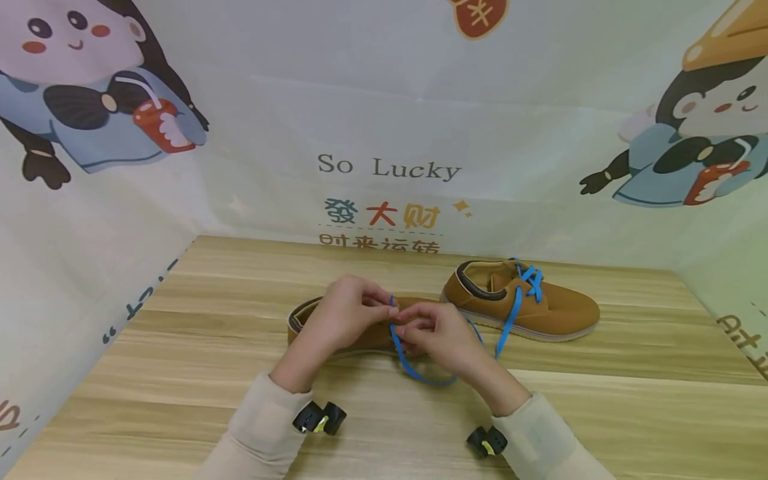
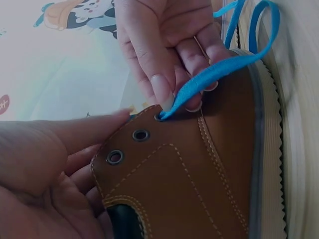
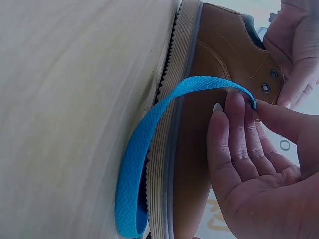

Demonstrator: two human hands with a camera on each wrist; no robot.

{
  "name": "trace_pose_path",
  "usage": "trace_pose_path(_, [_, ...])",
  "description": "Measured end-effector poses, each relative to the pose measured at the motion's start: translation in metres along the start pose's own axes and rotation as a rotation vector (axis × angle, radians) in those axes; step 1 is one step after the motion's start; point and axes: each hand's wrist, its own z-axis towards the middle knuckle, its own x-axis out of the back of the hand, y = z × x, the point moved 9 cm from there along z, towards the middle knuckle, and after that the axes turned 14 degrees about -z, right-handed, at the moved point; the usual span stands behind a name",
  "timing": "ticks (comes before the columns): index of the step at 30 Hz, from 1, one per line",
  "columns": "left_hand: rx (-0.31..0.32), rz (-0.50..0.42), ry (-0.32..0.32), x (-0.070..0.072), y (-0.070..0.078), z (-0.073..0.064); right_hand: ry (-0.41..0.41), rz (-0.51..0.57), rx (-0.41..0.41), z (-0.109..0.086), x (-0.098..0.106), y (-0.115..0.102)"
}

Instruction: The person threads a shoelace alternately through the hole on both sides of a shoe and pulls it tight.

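Note:
A brown shoe (image 2: 224, 149) lies toe to the right in the head view, partly hidden by both hands. My left hand (image 1: 348, 310) pinches the edge of its eyelet flap, thumb on one side and fingers on the other. A blue shoelace (image 3: 144, 129) passes through the front eyelet and loops down over the sole. My right hand (image 1: 441, 333) pinches the lace close to that eyelet between thumb and fingers. Two eyelets (image 2: 141, 135) nearer the ankle opening hold no lace on the visible side.
Just behind and to the right stands a second brown shoe (image 1: 564, 307), its blue lace (image 1: 531, 280) crossed over the front with an end hanging down. Both shoes are on a wood-grain table (image 1: 180, 373). A printed cloth backdrop (image 1: 270, 133) rises behind and at the sides.

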Motion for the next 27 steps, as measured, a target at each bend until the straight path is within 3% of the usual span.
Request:
trace_pose_path(5, [-0.046, -0.019, 0.067, 0.007, 0.006, 0.0, -0.014, 0.012, 0.014, 0.0, -0.001, 0.0])
trace_pose_path(11, [-0.082, -0.132, 0.146, 0.018, 0.014, -0.002, -0.028, -0.066, 0.06, 0.004, 0.008, -0.004])
trace_pose_path(16, [-0.056, -0.155, 0.11, 0.013, 0.012, -0.001, 0.073, -0.219, 0.059, 0.015, 0.027, -0.012])
trace_pose_path(21, [-0.092, -0.131, 0.05, 0.0, 0.013, -0.001, 0.064, -0.184, 0.013, 0.028, 0.028, -0.014])
trace_pose_path(27, [-0.121, -0.083, 0.109, 0.0, 0.029, -0.01, 0.03, -0.261, 0.014, 0.041, 0.018, -0.017])
